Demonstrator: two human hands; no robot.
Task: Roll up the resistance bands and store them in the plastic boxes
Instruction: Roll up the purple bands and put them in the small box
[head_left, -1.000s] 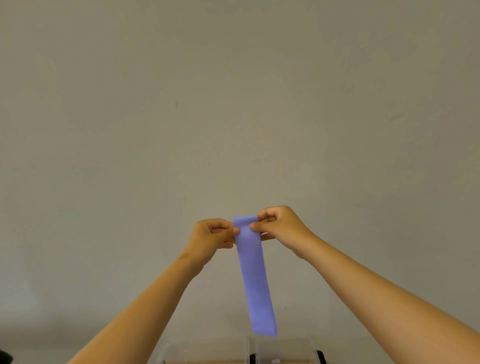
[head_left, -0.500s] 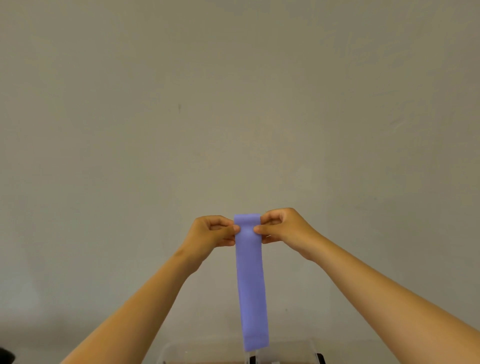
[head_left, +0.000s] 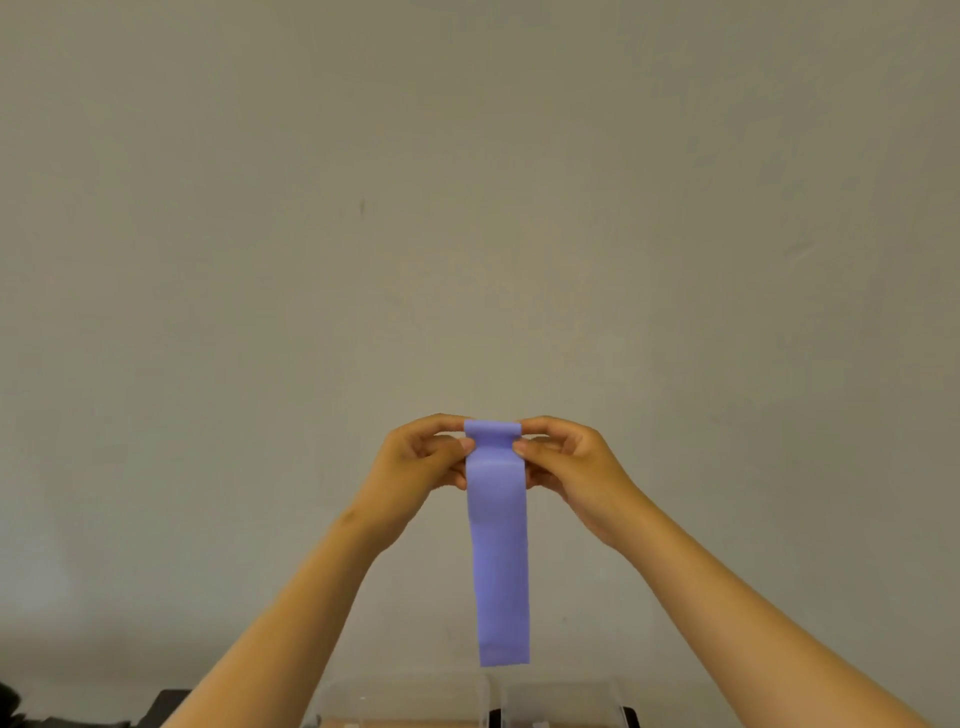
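Both hands are raised side by side before a plain grey-beige wall (head_left: 363, 208), arms reaching up from the lower corners of the view. At the far left bottom edge lie some dark shapes (head_left: 171, 701), too cut off to identify.

The left hand (head_left: 415, 462) has its fingers curled, thumb and forefinger pinching the left edge of the purple resistance band (head_left: 497, 545) near its top end. That top end is turned over into a small first curl between the two sets of fingertips. Below the curl the band hangs flat and straight, touching nothing else, its lower end free in the air.

The right hand (head_left: 571, 462) mirrors the left, fingers curled, thumb and forefinger nipping the band's right edge at the same height.

Under the band, at the bottom edge of the view, stand two clear plastic containers side by side: the left box (head_left: 405, 696) and the right box (head_left: 566, 696), walls touching or nearly so. The band's free end hangs above the place where they meet, well clear of their rims. A strip of wood-coloured surface shows through their walls.
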